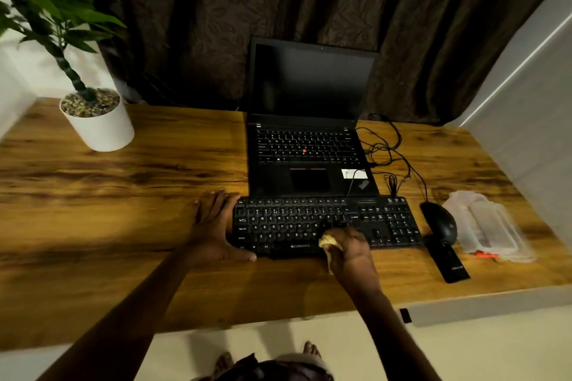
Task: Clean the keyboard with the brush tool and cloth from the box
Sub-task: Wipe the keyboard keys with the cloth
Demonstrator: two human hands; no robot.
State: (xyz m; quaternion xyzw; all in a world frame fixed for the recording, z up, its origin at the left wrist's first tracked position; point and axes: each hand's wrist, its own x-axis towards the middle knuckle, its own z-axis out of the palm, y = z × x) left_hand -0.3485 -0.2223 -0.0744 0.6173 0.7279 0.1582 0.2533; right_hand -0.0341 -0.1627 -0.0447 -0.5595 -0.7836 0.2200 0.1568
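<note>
Two hands share this: my left hand (213, 226) lies flat, fingers spread, bracing the keyboard (309, 223) at its nine o'clock end, while my right hand (353, 252) clutches the cloth (329, 243) on the middle keys.

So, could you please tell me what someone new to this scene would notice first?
Probably the right hand pressing a yellow cloth onto the black keyboard at the front of the desk, while the left hand lies flat against the keyboard's left end. Behind the keyboard stands an open laptop with a dark screen, and a potted plant sits at the far left corner.
</note>
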